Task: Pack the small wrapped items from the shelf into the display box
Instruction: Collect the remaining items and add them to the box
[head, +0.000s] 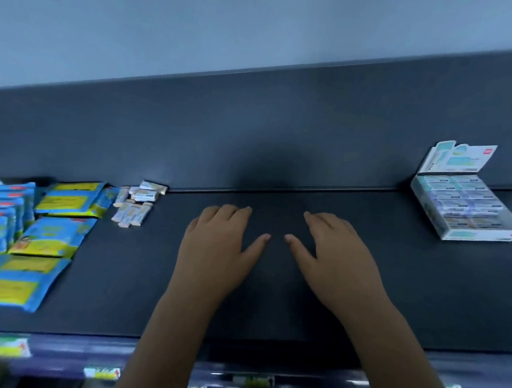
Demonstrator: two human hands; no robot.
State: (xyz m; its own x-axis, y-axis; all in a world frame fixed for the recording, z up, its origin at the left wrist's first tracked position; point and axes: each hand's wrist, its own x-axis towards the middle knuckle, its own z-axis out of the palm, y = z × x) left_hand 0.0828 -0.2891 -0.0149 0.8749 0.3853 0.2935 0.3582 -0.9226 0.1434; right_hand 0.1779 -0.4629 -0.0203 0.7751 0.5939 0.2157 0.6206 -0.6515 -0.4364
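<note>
A shop; stocked shelf (272, 287); price tags (0, 346) along its edge

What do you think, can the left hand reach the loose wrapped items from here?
Probably yes: the left hand is open, holding nothing, and only bare shelf separates it from the wrapped items; the blue packets lie beyond them.

The left forearm (169, 340) and the right forearm (398, 358), both bare, rise from the bottom edge of the frame and lean toward each other, ending in the middle of the picture. The left hand (216, 249) lies palm down, its fingers (232, 212) straight, close together and pointing toward the top of the frame, thumb spread to the right. The right hand (340, 258) mirrors it just beside, palm down, fingers (323, 222) straight and angled up-left, thumb spread to the left. The two thumb tips are near each other but apart. Neither hand holds anything.
</note>
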